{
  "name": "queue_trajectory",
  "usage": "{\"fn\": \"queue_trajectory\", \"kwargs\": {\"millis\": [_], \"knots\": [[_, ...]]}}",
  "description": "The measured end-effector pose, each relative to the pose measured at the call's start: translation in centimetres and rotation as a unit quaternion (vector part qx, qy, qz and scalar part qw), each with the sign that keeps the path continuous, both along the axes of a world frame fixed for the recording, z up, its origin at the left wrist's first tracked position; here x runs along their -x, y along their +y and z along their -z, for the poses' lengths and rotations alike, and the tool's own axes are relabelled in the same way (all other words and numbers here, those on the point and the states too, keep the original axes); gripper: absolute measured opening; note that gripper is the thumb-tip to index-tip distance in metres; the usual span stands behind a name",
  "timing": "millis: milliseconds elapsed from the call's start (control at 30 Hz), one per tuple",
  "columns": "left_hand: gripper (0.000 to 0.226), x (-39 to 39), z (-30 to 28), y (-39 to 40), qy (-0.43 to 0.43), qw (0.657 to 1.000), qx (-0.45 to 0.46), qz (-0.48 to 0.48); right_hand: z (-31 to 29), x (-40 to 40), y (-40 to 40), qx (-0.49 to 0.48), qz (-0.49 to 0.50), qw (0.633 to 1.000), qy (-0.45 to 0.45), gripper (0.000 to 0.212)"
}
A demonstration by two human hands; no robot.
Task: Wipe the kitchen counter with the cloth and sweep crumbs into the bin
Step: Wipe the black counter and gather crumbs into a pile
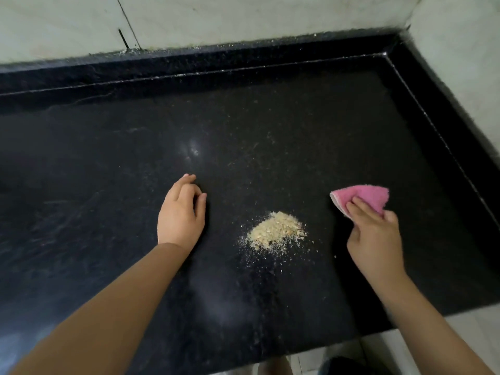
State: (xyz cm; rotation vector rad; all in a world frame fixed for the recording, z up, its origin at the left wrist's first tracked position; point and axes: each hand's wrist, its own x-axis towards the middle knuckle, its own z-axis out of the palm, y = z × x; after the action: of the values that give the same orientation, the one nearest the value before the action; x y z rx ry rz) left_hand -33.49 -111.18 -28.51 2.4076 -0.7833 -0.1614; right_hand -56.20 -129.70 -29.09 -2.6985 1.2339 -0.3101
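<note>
A pale heap of crumbs (276, 230) lies on the black stone counter (108, 158), with fine specks scattered around it. My right hand (374, 236) holds a folded pink cloth (362, 197) just to the right of the heap, its fingers pressed on the cloth. My left hand (181, 212) rests on the counter to the left of the heap, fingers curled loosely and holding nothing. No bin can be clearly made out.
A raised black rim (189, 69) runs along the back and right sides of the counter, against pale tiled walls (243, 17). The counter's front edge (351, 336) drops to a light floor at the lower right, where a dark object (341, 366) shows.
</note>
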Motion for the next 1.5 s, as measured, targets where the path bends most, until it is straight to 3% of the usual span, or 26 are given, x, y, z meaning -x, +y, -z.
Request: {"fn": "queue_trajectory", "kwargs": {"millis": [167,233,333,367,433,533,667,833,1033,1133,1267,1500], "knots": [[0.025,-0.9,0.4,2.4,-0.101,0.992,-0.028,0.071,-0.2,-1.8,6.9,-0.004,0.056,0.998,-0.032,0.040],[0.018,-1.3,0.4,3.5,-0.105,0.992,-0.031,0.060,-0.9,-3.9,8.9,-0.073,0.082,0.990,-0.084,0.040],[0.002,-1.4,0.4,5.2,-0.093,0.994,-0.027,0.051,-3.0,-6.1,9.6,-0.256,0.129,0.938,-0.195,0.049],[0.003,-1.6,0.5,5.6,-0.087,0.995,-0.030,0.044,-3.6,-6.3,9.1,-0.267,0.142,0.927,-0.220,0.049],[0.013,-1.7,0.7,6.4,-0.082,0.995,-0.047,0.040,-4.5,-6.5,7.6,-0.195,0.132,0.949,-0.211,0.048],[0.030,-1.2,1.2,7.3,-0.081,0.990,-0.093,0.061,-3.5,-6.9,4.7,-0.083,0.097,0.988,-0.083,0.045],[0.050,-0.6,1.5,7.8,-0.083,0.982,-0.127,0.113,-0.8,-7.5,3.1,-0.072,-0.019,0.997,-0.011,0.048],[0.058,-0.9,1.6,7.6,-0.097,0.977,-0.140,0.129,-0.6,-6.3,4.8,-0.122,-0.154,0.980,-0.024,0.045],[0.061,-0.8,1.7,7.5,-0.092,0.981,-0.127,0.119,-1.8,-3.6,9.7,-0.220,-0.309,0.926,0.001,0.044],[0.064,-0.8,1.8,7.6,-0.100,0.980,-0.124,0.118,-3.6,-2.9,10.3,-0.230,-0.332,0.914,-0.031,0.038],[0.057,-0.8,1.8,7.6,-0.101,0.979,-0.137,0.112,-4.6,-6.3,7.8,-0.151,-0.304,0.939,-0.052,0.041],[0.053,-0.8,1.8,7.4,-0.104,0.978,-0.144,0.107,-0.5,-10.6,8.1,-0.102,-0.242,0.965,-0.030,0.046]]}}
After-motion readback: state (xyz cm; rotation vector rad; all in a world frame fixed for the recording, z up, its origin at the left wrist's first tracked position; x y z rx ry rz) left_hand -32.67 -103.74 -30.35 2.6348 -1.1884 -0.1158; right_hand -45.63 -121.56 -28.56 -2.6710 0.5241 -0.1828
